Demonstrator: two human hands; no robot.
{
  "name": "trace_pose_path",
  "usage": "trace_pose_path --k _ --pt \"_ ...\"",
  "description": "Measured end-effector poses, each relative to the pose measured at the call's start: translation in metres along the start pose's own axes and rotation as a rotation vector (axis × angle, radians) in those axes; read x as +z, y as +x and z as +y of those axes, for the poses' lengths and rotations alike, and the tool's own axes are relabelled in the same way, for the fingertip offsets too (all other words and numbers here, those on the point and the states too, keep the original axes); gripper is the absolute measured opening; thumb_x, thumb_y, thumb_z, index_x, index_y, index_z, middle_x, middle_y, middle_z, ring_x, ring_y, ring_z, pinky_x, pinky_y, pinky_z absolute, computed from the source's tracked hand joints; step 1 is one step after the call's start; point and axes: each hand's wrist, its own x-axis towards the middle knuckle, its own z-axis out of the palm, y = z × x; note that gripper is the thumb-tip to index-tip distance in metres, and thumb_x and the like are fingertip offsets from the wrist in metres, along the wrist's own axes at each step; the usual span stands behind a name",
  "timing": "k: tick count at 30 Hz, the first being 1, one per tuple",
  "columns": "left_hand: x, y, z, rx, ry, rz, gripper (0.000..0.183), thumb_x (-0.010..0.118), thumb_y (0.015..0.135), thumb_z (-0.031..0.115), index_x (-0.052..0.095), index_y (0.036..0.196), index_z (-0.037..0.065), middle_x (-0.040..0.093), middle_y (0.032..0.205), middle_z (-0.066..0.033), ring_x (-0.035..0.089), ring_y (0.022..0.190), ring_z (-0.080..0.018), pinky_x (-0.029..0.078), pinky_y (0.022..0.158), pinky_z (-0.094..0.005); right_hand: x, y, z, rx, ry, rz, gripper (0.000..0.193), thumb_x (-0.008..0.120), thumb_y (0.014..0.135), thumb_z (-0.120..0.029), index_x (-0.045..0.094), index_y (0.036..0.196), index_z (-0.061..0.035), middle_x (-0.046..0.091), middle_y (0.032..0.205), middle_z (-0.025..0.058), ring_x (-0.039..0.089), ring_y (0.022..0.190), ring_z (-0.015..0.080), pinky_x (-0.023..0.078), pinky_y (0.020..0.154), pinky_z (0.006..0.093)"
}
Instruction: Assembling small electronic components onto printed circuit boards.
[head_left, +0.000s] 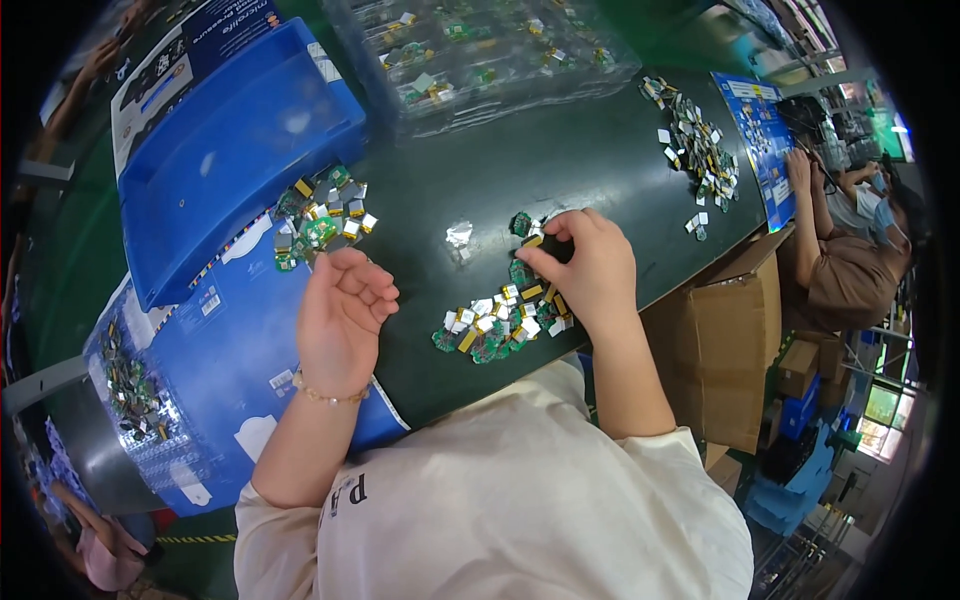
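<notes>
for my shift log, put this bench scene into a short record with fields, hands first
left hand: open, palm showing, fingers curled, beside the left pile; nothing visible held
right hand: bent over the near pile, thumb and fingertips close together; whether they grip a piece cannot be told
piles: green circuit boards mixed with silver and yellow pieces
surface: dark green table
behind: blue bin at left; clear plastic trays holding more boards
right side: far pile, cardboard box, seated co-worker
</notes>
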Motion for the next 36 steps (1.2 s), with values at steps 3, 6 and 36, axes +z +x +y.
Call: trace_pose_path --k 3,6,36 --pt "0.000 0.001 -0.001 0.005 -0.002 -0.013 0.033 0.035 0.100 0.032 0.056 0.100 0.007 0.064 0.085 -0.0082 0.062 0.077 -0.0181 0.051 0.068 -0.0295 -0.001 0.001 -0.006 -0.005 -0.059 0.046 0.028 0.079 0.067 -0.025 0.062 0.078 -0.0061 0.060 0.077 0.0067 0.060 0.076 0.0238 0.048 0.068 0.0349" --pt "-0.001 0.002 -0.001 0.030 -0.007 -0.018 0.032 0.035 0.099 0.031 0.056 0.101 0.007 0.064 0.085 -0.0082 0.062 0.076 -0.0176 0.051 0.068 -0.0294 0.000 0.004 -0.003 0.017 -0.007 -0.036 0.027 0.079 0.068 -0.023 0.062 0.080 -0.0060 0.060 0.078 0.0072 0.060 0.077 0.0240 0.048 0.069 0.0354" --pt "0.013 -0.015 -0.018 0.003 0.209 -0.219 0.032 0.050 0.096 0.026 0.055 0.110 -0.003 0.064 0.101 -0.0114 0.064 0.091 -0.0213 0.053 0.082 -0.0327 0.017 0.005 -0.095 -0.522 0.443 0.241 0.016 0.071 0.062 -0.009 0.059 0.071 -0.0144 0.065 0.083 -0.0047 0.054 0.073 0.0175 0.046 0.064 0.0283"
